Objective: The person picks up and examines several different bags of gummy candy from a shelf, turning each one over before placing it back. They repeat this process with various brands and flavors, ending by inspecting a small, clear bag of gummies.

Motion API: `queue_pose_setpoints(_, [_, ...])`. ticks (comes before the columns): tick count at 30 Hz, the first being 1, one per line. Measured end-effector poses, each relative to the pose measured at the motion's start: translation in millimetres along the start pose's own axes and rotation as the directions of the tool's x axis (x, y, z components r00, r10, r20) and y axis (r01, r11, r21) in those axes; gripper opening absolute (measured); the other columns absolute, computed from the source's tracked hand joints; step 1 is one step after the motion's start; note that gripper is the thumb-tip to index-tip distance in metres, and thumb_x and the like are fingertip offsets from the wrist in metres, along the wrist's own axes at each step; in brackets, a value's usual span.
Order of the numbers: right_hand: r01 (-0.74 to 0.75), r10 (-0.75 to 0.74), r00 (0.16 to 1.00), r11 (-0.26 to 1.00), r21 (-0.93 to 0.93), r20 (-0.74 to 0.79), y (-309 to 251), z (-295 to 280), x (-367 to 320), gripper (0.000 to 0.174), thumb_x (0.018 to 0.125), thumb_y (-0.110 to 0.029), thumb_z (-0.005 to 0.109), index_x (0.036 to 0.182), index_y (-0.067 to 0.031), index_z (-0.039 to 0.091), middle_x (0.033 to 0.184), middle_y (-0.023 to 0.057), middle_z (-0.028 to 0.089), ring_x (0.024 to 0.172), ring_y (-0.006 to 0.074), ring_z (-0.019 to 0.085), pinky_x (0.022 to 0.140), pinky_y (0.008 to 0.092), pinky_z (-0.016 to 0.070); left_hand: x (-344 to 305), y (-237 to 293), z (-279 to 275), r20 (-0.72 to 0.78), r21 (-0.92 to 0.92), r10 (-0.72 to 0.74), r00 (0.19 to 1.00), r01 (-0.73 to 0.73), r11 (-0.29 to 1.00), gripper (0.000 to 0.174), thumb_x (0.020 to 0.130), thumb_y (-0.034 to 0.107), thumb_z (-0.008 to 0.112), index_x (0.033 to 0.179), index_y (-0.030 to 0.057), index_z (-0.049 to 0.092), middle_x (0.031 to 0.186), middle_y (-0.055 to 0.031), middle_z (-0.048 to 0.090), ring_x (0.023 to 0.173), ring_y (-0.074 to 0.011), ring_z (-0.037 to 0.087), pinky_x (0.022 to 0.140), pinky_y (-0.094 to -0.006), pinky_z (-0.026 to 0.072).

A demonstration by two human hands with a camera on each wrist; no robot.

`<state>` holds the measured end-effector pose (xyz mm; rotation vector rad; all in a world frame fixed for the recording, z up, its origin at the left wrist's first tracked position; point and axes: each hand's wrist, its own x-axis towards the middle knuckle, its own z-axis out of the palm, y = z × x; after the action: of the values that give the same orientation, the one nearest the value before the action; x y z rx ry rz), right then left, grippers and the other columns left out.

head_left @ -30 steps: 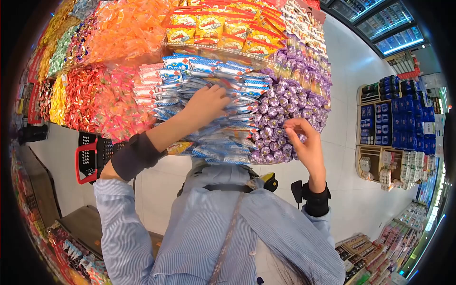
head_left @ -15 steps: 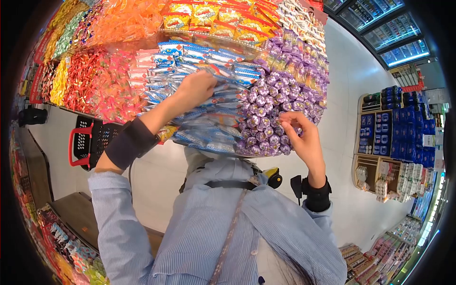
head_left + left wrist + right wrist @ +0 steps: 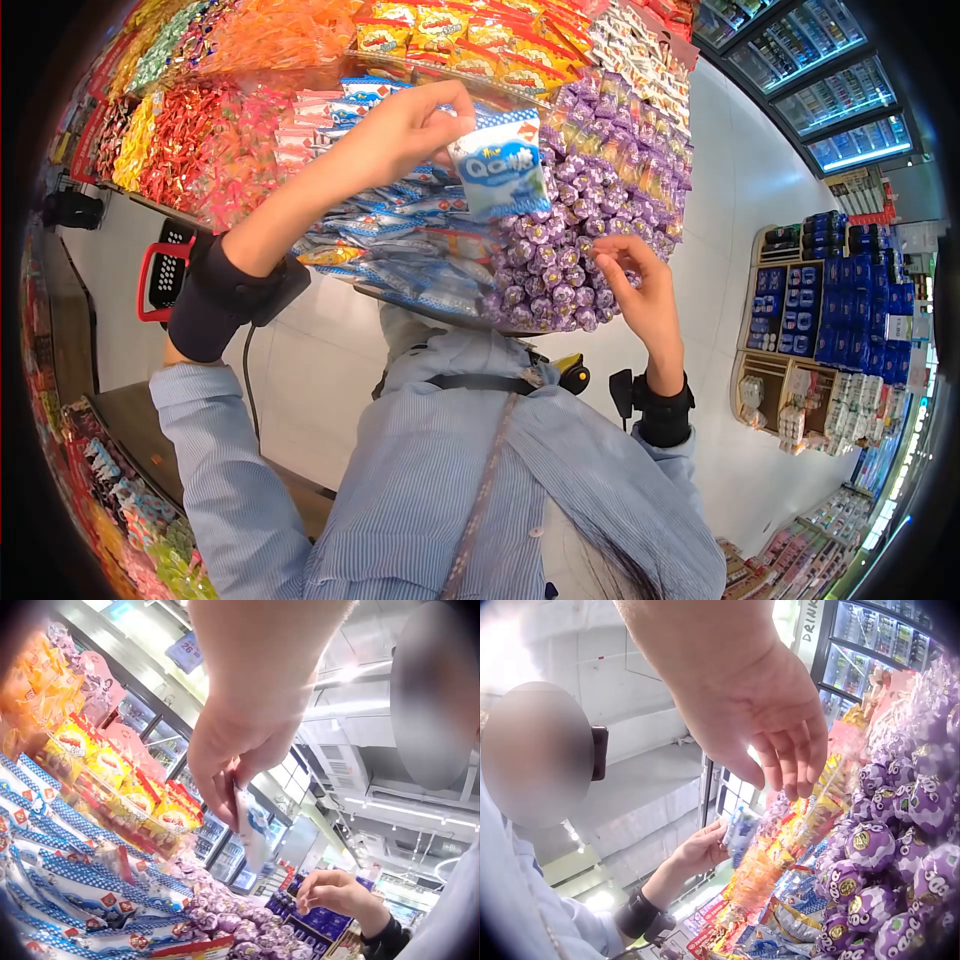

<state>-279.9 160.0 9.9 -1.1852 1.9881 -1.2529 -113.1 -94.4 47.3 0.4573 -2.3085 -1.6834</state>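
Observation:
My left hand [image 3: 405, 130] pinches a blue-and-white gummy candy packet [image 3: 503, 165] by its edge, with the printed front facing up. In the left wrist view the packet [image 3: 255, 832] is seen nearly edge-on between thumb and fingers. Below it lies a pile of matching blue-and-white packets [image 3: 420, 270]. My right hand [image 3: 645, 295] hovers by the purple foil-wrapped candy balls [image 3: 545, 290], its fingers loosely bent. The right wrist view shows this hand [image 3: 757, 712] holding nothing, with the purple balls [image 3: 874, 847] to its lower right.
Yellow snack packets [image 3: 465, 45] fill a section behind a clear divider. Orange candies [image 3: 270, 35] and red-wrapped ones [image 3: 180, 140] lie to the left. A black basket with a red handle [image 3: 152, 285] stands at lower left. Shelves of blue goods [image 3: 850, 310] are across the aisle.
My left hand was down among the blue-and-white packets; now it is raised with one packet pinched in it. The right hand has stayed almost in place.

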Motion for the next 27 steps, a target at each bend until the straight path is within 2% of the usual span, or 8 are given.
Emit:
queue_pose_setpoints(1, [-0.001,0.001,1.0,1.0,0.002,0.005,0,0,0,0.014,0.082,-0.006,0.057,0.094,0.0006,0.059,0.084,0.0055,0.062,0.075,0.0119,0.057,0.071,0.0252,0.0446,-4,7,3,0.06,-0.192,-0.02,0.998,0.031,0.981,0.017,0.091,0.022,0.048,0.087,0.0057,0.047,0.073,0.0012,0.054,0.067,-0.0068,0.054,0.06,-0.0236,0.0462])
queue_pose_setpoints(2, [-0.004,0.003,1.0,1.0,0.004,0.01,1,0,1,0.014,0.082,-0.006,0.057,0.094,0.0004,0.059,0.084,0.0055,0.062,0.075,0.012,0.057,0.071,0.0253,0.0446,-8,13,2,0.117,-0.157,-0.074,0.99,0.092,0.983,0.015,0.091,0.02,0.048,0.088,0.0051,0.048,0.078,0.0,0.056,0.073,-0.0077,0.057,0.064,-0.0246,0.0506])
queue_pose_setpoints(6, [0.008,-0.009,0.999,1.0,0.023,0.04,4,2,2,0.013,0.082,-0.006,0.056,0.094,-0.0008,0.059,0.085,0.0057,0.062,0.076,0.0121,0.057,0.072,0.0256,0.0445,-21,17,13,0.184,-0.238,-0.087,0.979,0.13,0.963,0.009,0.09,0.013,0.047,0.089,0.0041,0.048,0.078,0.0002,0.055,0.072,-0.0068,0.057,0.061,-0.0244,0.0523])
queue_pose_setpoints(21, [0.012,-0.013,0.999,0.999,0.035,0.033,5,3,1,0.014,0.082,-0.007,0.057,0.094,-0.0001,0.059,0.087,0.0061,0.062,0.077,0.0129,0.056,0.072,0.0256,0.0443,-28,20,21,0.213,-0.26,-0.123,0.969,0.177,0.949,0.01,0.09,0.012,0.048,0.088,0.002,0.049,0.085,-0.0005,0.048,0.075,-0.0094,0.058,0.062,-0.0265,0.0531])
queue_pose_setpoints(27, [0.014,-0.016,0.999,0.999,0.04,0.035,6,3,1,0.014,0.082,-0.007,0.057,0.094,-0.0002,0.059,0.087,0.0058,0.062,0.076,0.0124,0.056,0.071,0.0254,0.0439,-29,22,22,0.244,-0.232,-0.149,0.958,0.207,0.95,0.013,0.09,0.015,0.049,0.088,0.0023,0.049,0.078,-0.0026,0.058,0.071,-0.0099,0.059,0.061,-0.026,0.0525])
